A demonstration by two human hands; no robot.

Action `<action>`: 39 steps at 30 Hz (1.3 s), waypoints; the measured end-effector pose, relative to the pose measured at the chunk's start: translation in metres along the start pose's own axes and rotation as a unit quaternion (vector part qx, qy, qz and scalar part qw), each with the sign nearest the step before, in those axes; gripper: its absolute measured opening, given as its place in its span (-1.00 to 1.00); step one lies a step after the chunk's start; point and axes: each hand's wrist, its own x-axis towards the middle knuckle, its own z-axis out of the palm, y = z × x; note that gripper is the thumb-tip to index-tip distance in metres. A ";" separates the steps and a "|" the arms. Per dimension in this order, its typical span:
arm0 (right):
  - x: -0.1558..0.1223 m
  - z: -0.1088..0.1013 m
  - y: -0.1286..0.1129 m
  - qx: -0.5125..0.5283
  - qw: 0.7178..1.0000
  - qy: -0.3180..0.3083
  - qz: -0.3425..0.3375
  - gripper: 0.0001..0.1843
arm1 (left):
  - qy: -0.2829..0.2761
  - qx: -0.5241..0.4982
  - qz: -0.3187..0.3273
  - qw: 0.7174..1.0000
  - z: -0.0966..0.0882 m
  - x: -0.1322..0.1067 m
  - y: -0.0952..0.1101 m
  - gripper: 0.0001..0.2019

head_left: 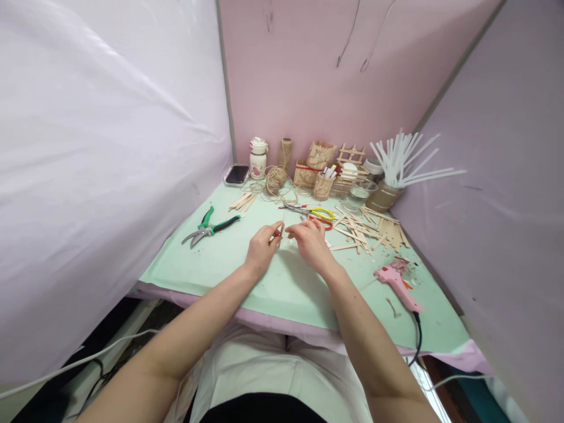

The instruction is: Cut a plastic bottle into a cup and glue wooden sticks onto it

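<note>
My left hand point(263, 245) is closed, with thumb and fingers pinching a thin wooden craft stick point(282, 228) held upright above the middle of the table. Just to its right is my right hand point(311, 242), its fingers bent and thumb tucked in close to the stick. What the right fingertips hold, if anything, is too small to make out. Behind the right hand lie yellow-handled scissors point(321, 212) and a red-handled pair point(325, 223), partly hidden by that hand.
Green-handled pruning shears point(207, 229) lie on the left. Loose craft sticks point(356, 232) spread at the right, near a pink glue gun point(400, 286) with a black cord. Along the back stand a bottle point(258, 158), twine ball point(275, 181), pen cup point(323, 187), clear cup point(359, 194) and glue sticks point(400, 158).
</note>
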 end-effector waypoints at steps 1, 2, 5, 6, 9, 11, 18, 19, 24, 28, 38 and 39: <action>0.000 0.000 0.000 0.001 1.000 -0.001 0.000 -0.67 | -0.001 -0.001 -0.003 1.000 0.000 0.000 0.000 -0.60; 0.000 0.000 0.000 0.002 1.000 0.000 0.001 -0.67 | -0.001 -0.002 -0.007 1.000 0.000 0.000 0.001 -0.59; 0.000 -0.001 0.000 0.003 1.000 -0.001 0.000 -0.67 | -0.001 -0.008 -0.024 1.000 0.000 0.000 0.002 -0.57; 0.001 0.000 0.000 0.003 1.000 -0.001 -0.001 -0.67 | -0.001 -0.011 -0.033 0.999 0.000 0.000 0.002 -0.58; 0.001 0.000 0.000 0.004 1.000 -0.001 0.000 -0.65 | -0.005 -0.024 -0.066 0.998 0.000 -0.001 0.001 -0.61; 0.001 0.001 0.000 0.003 1.000 0.001 0.002 -0.64 | -0.011 -0.029 -0.088 0.996 0.000 -0.002 0.000 -0.67; 0.001 0.000 -0.001 0.003 1.000 0.004 0.002 -0.64 | -0.054 0.016 -0.109 0.992 -0.002 -0.002 -0.002 -0.89; 0.001 0.000 -0.001 0.004 1.000 0.005 0.001 -0.64 | -0.057 0.022 -0.109 0.992 -0.002 -0.002 -0.001 -0.89; 0.000 0.001 -0.001 0.011 1.000 0.007 -0.001 -0.64 | -0.068 0.036 -0.102 0.992 -0.003 -0.002 0.000 -0.90; 0.001 0.001 -0.001 0.013 1.000 0.004 -0.001 -0.64 | -0.075 0.038 -0.099 0.992 -0.003 -0.001 0.001 -0.88; 0.002 0.000 0.001 0.017 1.000 -0.002 0.004 -0.65 | -0.084 0.043 -0.104 0.990 -0.005 0.000 0.005 -0.87; 0.002 0.000 0.001 0.017 1.000 -0.002 0.004 -0.65 | -0.088 0.044 -0.108 0.989 -0.006 0.000 0.005 -0.87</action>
